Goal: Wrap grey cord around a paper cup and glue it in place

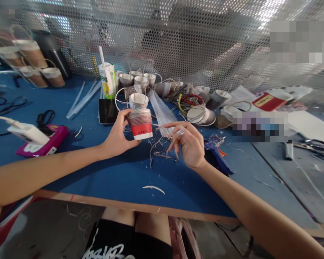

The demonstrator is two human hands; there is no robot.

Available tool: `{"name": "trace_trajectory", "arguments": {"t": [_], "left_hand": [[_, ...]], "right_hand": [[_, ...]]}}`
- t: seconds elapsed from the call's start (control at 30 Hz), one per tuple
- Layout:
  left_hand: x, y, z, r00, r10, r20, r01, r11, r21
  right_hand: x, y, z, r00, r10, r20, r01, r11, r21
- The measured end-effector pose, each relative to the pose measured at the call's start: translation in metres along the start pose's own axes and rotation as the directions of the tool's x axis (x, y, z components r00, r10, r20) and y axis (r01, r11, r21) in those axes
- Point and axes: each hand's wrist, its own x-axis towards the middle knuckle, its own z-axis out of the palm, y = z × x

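Note:
My left hand (115, 136) grips a red and white paper cup (142, 131) from its left side, thumb below and fingers near the rim. Thin greyish-brown cord (140, 119) is wound in several rows around the cup's upper part. A strand runs from the cup's right side to my right hand (190, 146), whose thumb and index finger pinch it while the other fingers are loosely bent. Just behind the held cup stands a white cup (139, 100) with a looped cord handle. Short cord scraps (162, 154) lie on the blue table below the hands.
A magenta power strip (55, 138) with a white charger is at left. Behind are a phone (108, 111), a drink carton (107, 81), clear plastic strips (162, 111) and a cord tangle (185, 94). Right are a blue packet (217, 156) and scissors (313, 145). Perforated metal mesh (162, 39) borders the back.

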Motion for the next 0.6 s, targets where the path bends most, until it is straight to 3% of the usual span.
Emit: {"name": "trace_trajectory", "arguments": {"t": [0.03, 0.1, 0.2, 0.3, 0.4, 0.5, 0.6], "left_hand": [[0.0, 0.001, 0.0, 1.0, 0.001, 0.001, -0.001, 1.0, 0.011], [0.0, 0.003, -0.001, 1.0, 0.015, 0.006, -0.015, 0.999, 0.041], [0.001, 0.008, -0.002, 0.998, 0.054, 0.025, -0.056, 0.994, 0.096], [0.001, 0.011, -0.002, 0.996, 0.088, 0.034, -0.092, 0.987, 0.135], [0.001, 0.011, -0.002, 0.994, 0.101, 0.028, -0.104, 0.986, 0.134], [0.0, 0.006, -0.002, 0.996, 0.088, 0.011, -0.088, 0.991, 0.105], [-0.002, 0.001, -0.001, 0.999, 0.054, 0.008, -0.054, 0.998, 0.043]], "right_hand": [[-0.001, 0.0, 0.0, 1.0, -0.025, 0.009, 0.025, 0.999, -0.029], [-0.005, -0.003, 0.001, 0.989, -0.042, 0.143, 0.056, 0.994, -0.097], [-0.008, -0.01, 0.006, 0.913, -0.012, 0.409, 0.121, 0.963, -0.24], [-0.008, -0.014, 0.01, 0.864, 0.012, 0.504, 0.19, 0.918, -0.348], [-0.008, -0.014, 0.014, 0.892, -0.011, 0.452, 0.175, 0.931, -0.322], [-0.01, -0.011, 0.013, 0.948, -0.033, 0.316, 0.116, 0.963, -0.245], [-0.011, -0.009, 0.008, 0.974, -0.112, 0.197, 0.158, 0.959, -0.236]]}}
